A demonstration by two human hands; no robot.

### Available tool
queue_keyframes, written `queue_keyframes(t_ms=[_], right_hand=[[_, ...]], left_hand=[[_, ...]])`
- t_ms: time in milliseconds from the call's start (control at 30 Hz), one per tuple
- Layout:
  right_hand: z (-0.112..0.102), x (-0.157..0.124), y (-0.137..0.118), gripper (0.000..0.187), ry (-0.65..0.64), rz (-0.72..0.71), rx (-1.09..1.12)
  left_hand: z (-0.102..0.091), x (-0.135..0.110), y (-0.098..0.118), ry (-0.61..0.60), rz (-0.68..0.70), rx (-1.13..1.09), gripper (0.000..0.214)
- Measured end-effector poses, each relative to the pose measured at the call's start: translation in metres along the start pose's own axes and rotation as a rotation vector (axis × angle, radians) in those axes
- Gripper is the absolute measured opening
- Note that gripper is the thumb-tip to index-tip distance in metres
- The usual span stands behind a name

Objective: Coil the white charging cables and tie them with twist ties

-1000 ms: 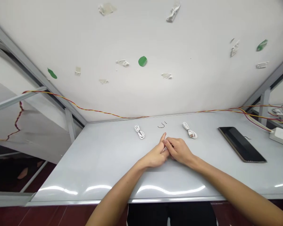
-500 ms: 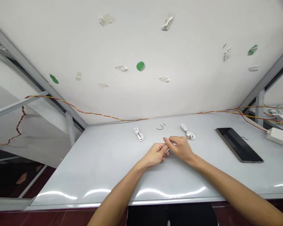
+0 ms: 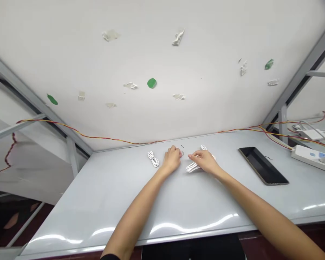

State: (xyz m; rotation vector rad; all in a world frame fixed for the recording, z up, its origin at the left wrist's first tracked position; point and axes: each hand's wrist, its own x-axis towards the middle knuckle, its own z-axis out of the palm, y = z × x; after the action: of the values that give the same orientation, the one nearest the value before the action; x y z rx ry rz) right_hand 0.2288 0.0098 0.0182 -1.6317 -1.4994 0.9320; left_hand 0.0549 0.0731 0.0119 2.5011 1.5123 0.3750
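My left hand (image 3: 172, 159) is at the table near the back, fingers curled together over a short black twist tie (image 3: 182, 153), whose end sticks out by the fingertips. A hand's width to the right, my right hand (image 3: 207, 162) grips a folded bundle of white cable (image 3: 191, 167) between thumb and fingers, just above the table. Behind that hand lies another coiled white cable (image 3: 204, 147), mostly covered by it. A tied white cable coil (image 3: 153, 159) rests left of my left hand. One more bit of black tie (image 3: 182, 146) lies near the wall.
On the right of the grey table (image 3: 119, 191) lies a black phone or tablet (image 3: 262, 166) with a thin black tie (image 3: 268, 157) beside it. Farther right stands a white power strip (image 3: 312, 159). A twisted red-yellow wire (image 3: 111, 138) runs along the white wall (image 3: 200, 115).
My hands have come apart. The left one has moved forward to the black twist tie, while the right keeps the white cable bundle. The view has shifted slightly right and up.
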Motion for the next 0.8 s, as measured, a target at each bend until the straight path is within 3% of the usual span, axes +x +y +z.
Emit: queue_keyframes(t_ms=[67, 167, 300, 400, 467, 633, 733, 800], right_hand=[[0.0, -0.002, 0.0, 0.042, -0.075, 0.043, 0.078], [0.002, -0.006, -0.002, 0.041, -0.19, 0.091, 0.219], [0.006, -0.011, -0.006, 0.037, -0.245, 0.007, 0.282], [0.01, -0.016, -0.011, 0.037, -0.085, -0.074, 0.251], [0.013, -0.021, -0.015, 0.038, 0.053, -0.136, 0.228], [0.019, -0.028, -0.02, 0.038, 0.16, -0.269, 0.15], [0.024, -0.027, -0.02, 0.043, 0.144, -0.09, 0.363], [0.028, -0.026, -0.019, 0.049, 0.159, 0.067, 0.537]], left_hand=[[-0.002, -0.015, 0.0, 0.003, 0.106, 0.02, 0.014], [-0.006, -0.044, 0.0, 0.102, 0.327, 0.102, 0.016], [-0.008, -0.071, 0.002, 0.275, 0.461, 0.163, 0.019], [-0.011, -0.077, 0.005, 0.384, 0.379, 0.057, 0.022], [-0.014, -0.077, 0.007, 0.383, 0.259, -0.143, 0.02], [-0.02, -0.076, 0.009, 0.059, -0.044, -0.756, 0.014], [-0.018, -0.078, 0.011, 0.115, -0.107, -0.801, 0.013], [-0.015, -0.081, 0.015, 0.181, -0.076, -0.74, 0.012]])
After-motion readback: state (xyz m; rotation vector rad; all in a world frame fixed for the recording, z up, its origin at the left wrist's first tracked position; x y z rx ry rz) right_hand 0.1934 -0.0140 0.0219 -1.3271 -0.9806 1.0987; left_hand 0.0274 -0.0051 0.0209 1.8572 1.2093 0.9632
